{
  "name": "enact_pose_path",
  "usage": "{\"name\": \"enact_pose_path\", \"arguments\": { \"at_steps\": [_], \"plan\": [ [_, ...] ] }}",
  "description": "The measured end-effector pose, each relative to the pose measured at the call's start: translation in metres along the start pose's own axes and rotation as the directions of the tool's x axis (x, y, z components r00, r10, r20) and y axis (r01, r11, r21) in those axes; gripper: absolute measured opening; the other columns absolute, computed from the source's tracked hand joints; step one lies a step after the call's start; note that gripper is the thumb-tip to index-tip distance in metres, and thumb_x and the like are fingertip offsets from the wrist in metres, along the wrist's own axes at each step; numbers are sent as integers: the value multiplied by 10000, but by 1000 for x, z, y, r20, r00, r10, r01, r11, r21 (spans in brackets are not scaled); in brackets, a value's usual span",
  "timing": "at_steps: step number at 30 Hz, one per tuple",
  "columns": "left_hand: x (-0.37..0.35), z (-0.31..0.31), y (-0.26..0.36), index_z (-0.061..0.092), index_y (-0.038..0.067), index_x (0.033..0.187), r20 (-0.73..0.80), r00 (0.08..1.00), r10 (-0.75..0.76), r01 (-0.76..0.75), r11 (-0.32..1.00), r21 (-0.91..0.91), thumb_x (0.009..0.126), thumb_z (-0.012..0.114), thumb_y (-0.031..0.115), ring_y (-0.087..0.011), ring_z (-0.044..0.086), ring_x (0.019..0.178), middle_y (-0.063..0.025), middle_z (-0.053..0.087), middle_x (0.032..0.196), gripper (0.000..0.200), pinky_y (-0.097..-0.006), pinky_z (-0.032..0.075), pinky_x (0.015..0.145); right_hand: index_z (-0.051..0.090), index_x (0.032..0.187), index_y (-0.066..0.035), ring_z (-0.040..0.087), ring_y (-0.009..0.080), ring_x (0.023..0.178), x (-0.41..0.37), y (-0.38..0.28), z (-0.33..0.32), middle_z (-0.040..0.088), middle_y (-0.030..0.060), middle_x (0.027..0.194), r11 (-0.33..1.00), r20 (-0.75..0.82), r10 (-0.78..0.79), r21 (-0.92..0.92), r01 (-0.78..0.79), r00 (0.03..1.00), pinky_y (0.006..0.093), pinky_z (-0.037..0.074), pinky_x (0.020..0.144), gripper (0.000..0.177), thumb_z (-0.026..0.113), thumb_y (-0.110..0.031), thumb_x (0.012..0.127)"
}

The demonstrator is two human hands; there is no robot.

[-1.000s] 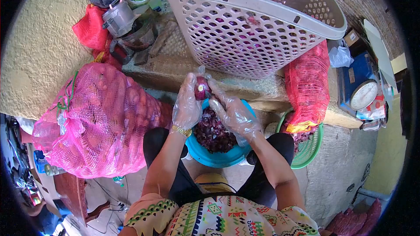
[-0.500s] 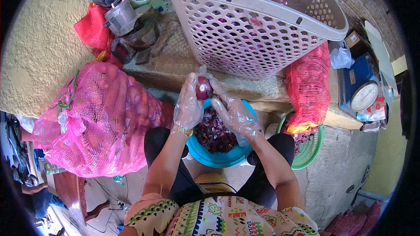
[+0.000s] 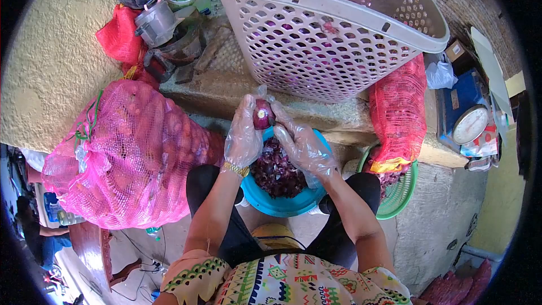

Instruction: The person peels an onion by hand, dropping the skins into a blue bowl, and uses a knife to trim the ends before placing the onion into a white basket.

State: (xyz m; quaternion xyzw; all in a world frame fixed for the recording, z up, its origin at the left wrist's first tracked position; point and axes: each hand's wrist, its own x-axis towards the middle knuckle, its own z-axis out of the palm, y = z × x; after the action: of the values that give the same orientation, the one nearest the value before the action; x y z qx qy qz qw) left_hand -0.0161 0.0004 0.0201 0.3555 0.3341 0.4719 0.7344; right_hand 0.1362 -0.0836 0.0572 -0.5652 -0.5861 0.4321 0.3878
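A red onion with a pale cut end is held up over a blue basin. My left hand, in a clear plastic glove, closes on the onion's left side. From the right, my right hand, gloved the same way, has its fingertips closed against the onion. Whether a small tool is hidden in the right fingers cannot be made out. Dark red onion skins lie in the basin, between my knees.
A large perforated basket with onions stands ahead on a concrete ledge. Full mesh sacks stand left and right, the right one above a green basket. A weighing scale is far right. Another person is at lower left.
My hands and the onion keep almost the same place, with only a slight shift of the right fingers. The other person at lower left has moved a little.
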Motion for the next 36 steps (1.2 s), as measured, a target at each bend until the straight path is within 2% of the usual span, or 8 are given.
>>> {"name": "enact_pose_path", "arguments": {
  "at_steps": [15, 18, 20, 22, 23, 24, 29, 36],
  "plan": [
    [3, -6, -8, 612, 20, 1316, -15, 1000, -6, 7, 999, 45, 1195, 331, 434, -165, 636, 1080, -118, 681, 1189, 514, -347, 516, 1012, 547, 1540, -18, 531, 361, 1475, 2, 20, 12, 557, 232, 1564, 996, -18, -61, -67, 60, 998, 405, 379, 1225, 459, 539, -209, 1123],
    [6, -16, -16, 604, 25, 1327, 52, 985, 164, -172, 920, 352, 1193, 343, 428, -179, 645, 1099, -122, 672, 1215, 499, -358, 516, 1024, 563, 1539, -50, 742, 302, 1015, 4, 24, 22, 778, 179, 1180, 951, -213, -304, -119, 285, 928, 397, 544, 945, 482, 539, -314, 1137],
    [7, -21, -16, 595, 24, 1371, 64, 986, 156, -169, 905, 391, 1187, 374, 435, -184, 646, 1118, -119, 667, 1235, 502, -361, 512, 1043, 563, 1555, -87, 588, 116, 728, -2, 17, 24, 667, 12, 871, 893, -81, 268, 394, -216, 960, 301, 504, 691, 495, 511, -376, 1156],
    [5, -19, -14, 587, 23, 1415, 76, 986, 148, -166, 888, 429, 1180, 406, 442, -189, 646, 1137, -115, 662, 1254, 514, -364, 509, 1062, 602, 1452, -113, 448, 81, 690, 0, 24, 29, 512, -36, 825, 809, -57, 313, 539, -235, 948, 266, 388, 627, 416, 518, -394, 1156],
    [0, -8, -4, 560, 15, 1466, 21, 999, 41, -43, 988, 149, 1170, 440, 450, -190, 642, 1162, -113, 656, 1281, 540, -364, 503, 1082, 642, 1348, -140, 307, 46, 652, 2, 23, 29, 358, -83, 779, 702, -26, 354, 667, -248, 935, 231, 271, 563, 354, 525, -413, 1156],
    [-2, -2, 2, 533, 7, 1516, 0, 997, -78, 78, 986, -150, 1160, 473, 457, -191, 638, 1187, -111, 649, 1307, 578, -364, 497, 1103, 642, 1348, -140, 307, 46, 652, 2, 21, 28, 358, -83, 779, 702, -26, 354, 668, -247, 935, 231, 271, 563, 354, 525, -413, 1156],
    [4, -8, -5, 477, -8, 1571, -44, 996, -74, 62, 972, -227, 1145, 489, 497, -194, 616, 1254, -115, 634, 1355, 660, -361, 487, 1131, 518, 1592, -153, 386, 45, 645, 1, 19, 20, 450, -73, 771, 494, 48, 440, 821, -286, 897, 237, 345, 547, 497, 483, -406, 1166],
    [0, -6, 0, 447, 21, 1594, -43, 995, -91, 78, 969, -233, 1141, 482, 518, -198, 600, 1269, -124, 605, 1398, 673, -357, 480, 1136, 336, 1687, -63, 476, 92, 785, -5, 15, 25, 556, -1, 847, 946, -97, 66, 323, -32, 993, 277, 468, 751, 609, 501, -311, 1156]
  ]
}}
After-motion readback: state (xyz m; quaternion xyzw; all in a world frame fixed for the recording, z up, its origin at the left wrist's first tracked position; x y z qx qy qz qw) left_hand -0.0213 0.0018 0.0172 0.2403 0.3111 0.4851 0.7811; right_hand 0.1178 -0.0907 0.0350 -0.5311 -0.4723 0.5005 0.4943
